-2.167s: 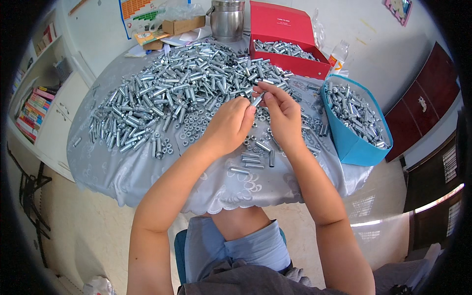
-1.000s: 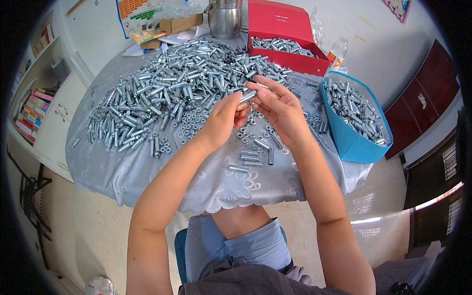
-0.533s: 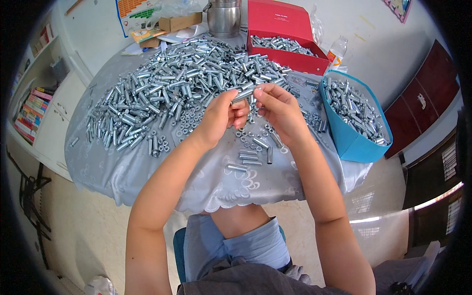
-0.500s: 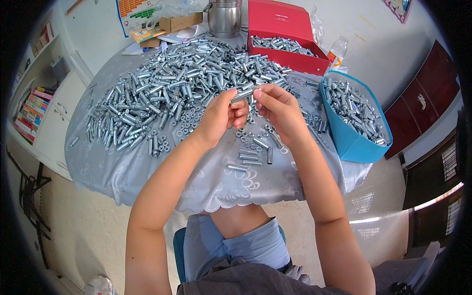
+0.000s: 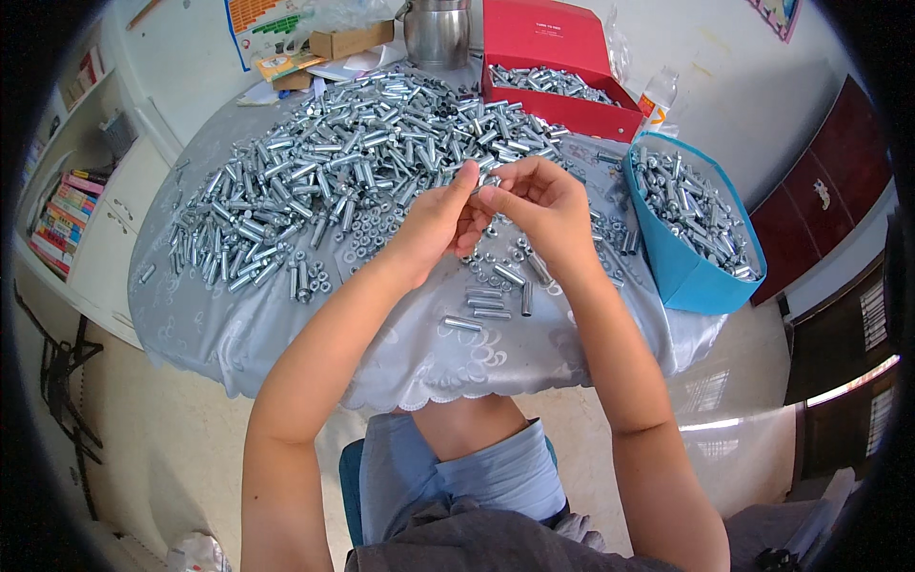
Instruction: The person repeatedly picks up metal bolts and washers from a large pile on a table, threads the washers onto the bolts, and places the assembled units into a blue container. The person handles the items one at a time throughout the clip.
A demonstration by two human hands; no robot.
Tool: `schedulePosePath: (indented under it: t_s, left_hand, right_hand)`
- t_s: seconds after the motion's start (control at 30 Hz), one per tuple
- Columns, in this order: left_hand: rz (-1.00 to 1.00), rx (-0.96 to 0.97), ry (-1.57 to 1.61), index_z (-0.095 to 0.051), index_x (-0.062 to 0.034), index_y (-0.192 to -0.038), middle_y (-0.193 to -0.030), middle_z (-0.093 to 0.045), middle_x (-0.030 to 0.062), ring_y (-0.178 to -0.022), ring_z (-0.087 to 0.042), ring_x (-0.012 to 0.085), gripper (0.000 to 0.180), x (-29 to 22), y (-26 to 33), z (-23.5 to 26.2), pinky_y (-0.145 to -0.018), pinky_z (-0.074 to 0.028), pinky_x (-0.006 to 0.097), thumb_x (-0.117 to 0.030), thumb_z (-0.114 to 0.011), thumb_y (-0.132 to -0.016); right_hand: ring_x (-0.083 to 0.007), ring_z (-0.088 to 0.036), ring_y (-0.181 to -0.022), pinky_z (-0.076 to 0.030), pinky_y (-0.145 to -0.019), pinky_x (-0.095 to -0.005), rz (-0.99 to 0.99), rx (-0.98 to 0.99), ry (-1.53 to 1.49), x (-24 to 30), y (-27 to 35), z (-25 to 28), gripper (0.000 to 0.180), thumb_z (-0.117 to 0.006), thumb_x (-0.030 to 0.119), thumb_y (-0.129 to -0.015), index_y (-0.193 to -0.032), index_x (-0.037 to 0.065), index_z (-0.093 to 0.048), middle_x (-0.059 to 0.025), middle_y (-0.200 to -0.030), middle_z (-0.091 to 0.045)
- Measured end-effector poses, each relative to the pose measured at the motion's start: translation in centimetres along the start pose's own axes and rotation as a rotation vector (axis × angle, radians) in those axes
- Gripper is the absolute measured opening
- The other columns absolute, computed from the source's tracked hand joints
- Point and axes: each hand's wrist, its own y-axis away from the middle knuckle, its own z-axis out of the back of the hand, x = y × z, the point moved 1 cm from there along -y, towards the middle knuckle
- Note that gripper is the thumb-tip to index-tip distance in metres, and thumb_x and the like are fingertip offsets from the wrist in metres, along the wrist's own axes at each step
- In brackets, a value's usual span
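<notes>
Over the near side of the pile, my left hand [image 5: 434, 229] and my right hand [image 5: 551, 212] meet at the fingertips. Between them is a silvery metal sleeve anchor [image 5: 487, 181], mostly covered by the fingers; only a bit of it shows. My left thumb points up along it with the fingers curled below. The right thumb and forefinger pinch its other end. Behind the hands spreads a large heap of metal anchors and sleeves [image 5: 315, 157]. Loose nuts [image 5: 374, 232] lie beside my left hand, and several separate sleeves [image 5: 488, 313] rest below both hands.
A blue fabric bin [image 5: 688, 290] of anchors stands at the table's right. Behind it are a plastic bottle [image 5: 658, 99] and an open red box [image 5: 572, 116] with more anchors. A steel pot [image 5: 437, 38] and small cartons [image 5: 351, 42] sit at the back.
The anchor, seen lengthwise between my hands before, is now largely hidden by the fingers. My left thumb has straightened upward and the right fingers have closed in nearer to it.
</notes>
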Motion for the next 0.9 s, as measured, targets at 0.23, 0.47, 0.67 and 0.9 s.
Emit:
schedulePosePath:
  t_s: [0.23, 0.47, 0.67, 0.9]
  left_hand:
    - [0.01, 0.083, 0.176, -0.042, -0.0134, -0.067, -0.058, -0.034, -0.0054, -0.048, -0.031, 0.0061, 0.046, -0.3, -0.1, 0.5, -0.045, -0.026, 0.022, -0.055, -0.045, -0.086]
    - [0.028, 0.14, 0.293, -0.048, -0.0116, -0.071, -0.061, -0.038, -0.0049, -0.049, -0.033, 0.0056, 0.04, -0.3, -0.2, 0.9, -0.047, -0.028, 0.021, -0.048, -0.05, -0.086]
    - [0.005, 0.038, 0.21, -0.051, -0.0119, -0.073, -0.065, -0.041, -0.0055, -0.054, -0.035, 0.0045, 0.037, -0.4, 0.0, 0.5, -0.049, -0.03, 0.02, -0.048, -0.056, -0.083]
    - [0.015, 0.121, 0.268, -0.051, -0.0118, -0.074, -0.066, -0.042, -0.0064, -0.054, -0.036, 0.0032, 0.027, -0.5, -0.1, 1.2, -0.05, -0.031, 0.019, -0.036, -0.062, -0.082]
  right_hand:
    - [-0.0083, -0.057, -0.071, -0.045, -0.066, -0.0209, -0.006, 0.039, -0.033, -0.2, -0.2, 0.2, 0.018, -0.066, 0.006, -0.077, -0.092, -0.002, -0.06, -0.005, -0.079, -0.062]
    - [-0.01, -0.059, -0.075, -0.046, -0.071, -0.0224, -0.006, 0.075, -0.068, 0.3, -0.1, 0.0, 0.018, -0.062, 0.01, -0.081, -0.095, -0.003, -0.062, -0.0063, -0.081, -0.064]
    - [-0.0092, -0.053, -0.071, -0.041, -0.062, -0.0218, 0.255, -0.04, 0.347, -0.2, -0.1, 0.1, 0.014, -0.068, 0.012, -0.075, -0.087, 0.006, -0.067, -0.0026, -0.084, -0.061]
    - [-0.0091, -0.048, -0.069, -0.037, -0.058, -0.022, 0.302, -0.115, 0.36, -0.4, -0.3, 0.0, 0.013, -0.07, 0.013, -0.072, -0.084, 0.01, -0.069, -0.0014, -0.083, -0.058]
